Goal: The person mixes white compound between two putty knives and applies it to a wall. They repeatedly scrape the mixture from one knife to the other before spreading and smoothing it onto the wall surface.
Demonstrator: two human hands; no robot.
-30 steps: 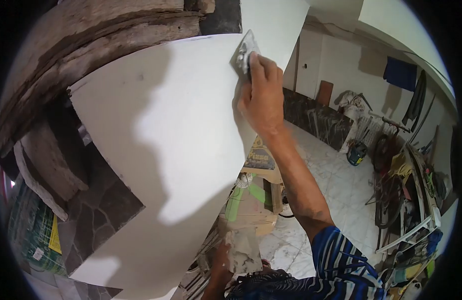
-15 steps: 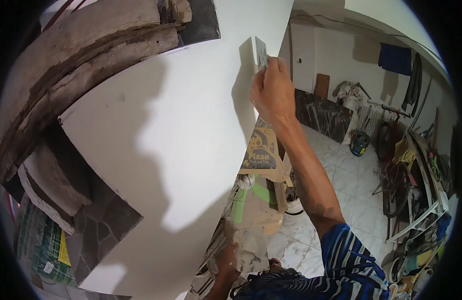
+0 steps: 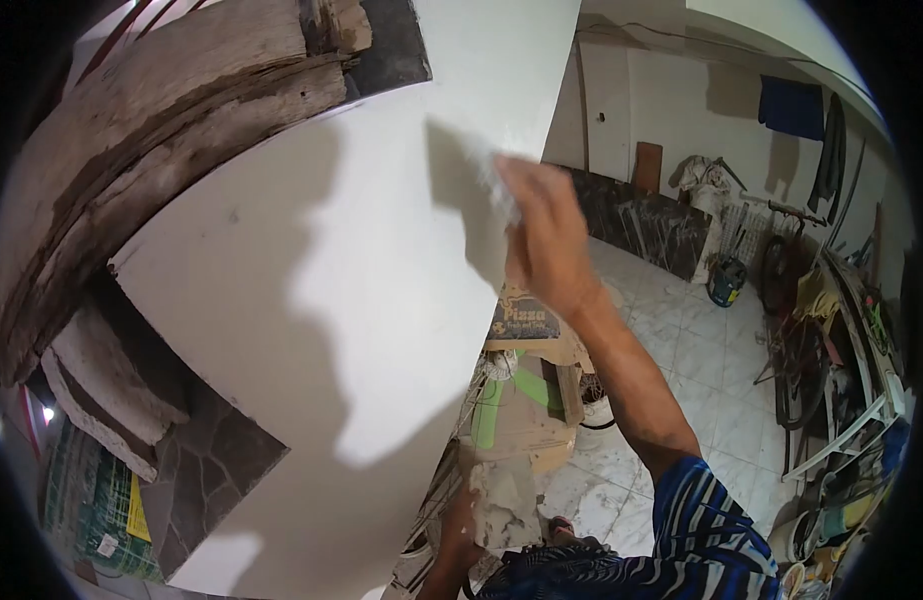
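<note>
Right hand (image 3: 549,230): is gripping a blurred, pale grey flat blade (image 3: 494,180), fingers curling.
Blade: is sitting before the upper right of the smooth white wall panel (image 3: 401,260); contact, cannot tell.
Left hand (image 3: 461,525): is holding a plaster-smeared grey flat board (image 3: 506,505), finger spread hidden.
Board: is lying beside the panel's lower right edge.
</note>
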